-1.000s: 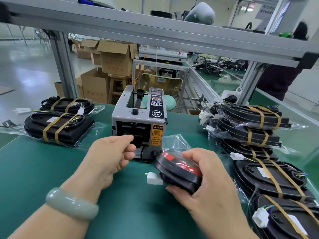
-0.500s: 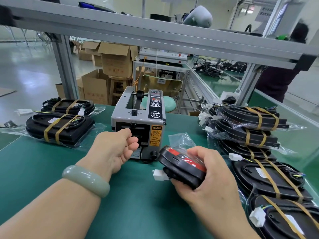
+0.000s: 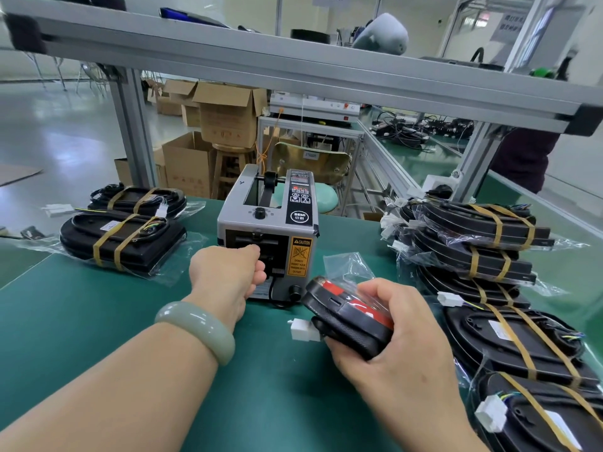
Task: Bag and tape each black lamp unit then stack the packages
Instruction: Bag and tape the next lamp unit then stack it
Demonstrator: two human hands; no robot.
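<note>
Now the green worktop [image 3: 98,321] carries a stack [image 3: 473,243] of bagged, taped lamps well to the right of the right fingers [image 3: 375,291], and two more packages [image 3: 120,239] lie well to the left of the left fingers [image 3: 261,275]. A grey dispenser [image 3: 300,216] stands straight ahead, and the left fingers are at its outlet. Over the last second the left hand [image 3: 225,275] has reached forward from just short of the machine to that slot. Its fingers are curled, but their tips are hidden against the opening, so I cannot tell whether they hold a strip of tape. The right hand [image 3: 401,340] has hardly moved. It grips the black lamp [image 3: 346,318], tilted and clear of the worktop, just to the right of the left fingers. The clear bag [image 3: 349,265] is already round the lamp, with its loose end sticking up beyond the right fingers. A white plug [image 3: 301,329] juts out on the side toward the left wrist. I judge that bagging is done for this lamp and taping is starting, with stacking still to come.
</note>
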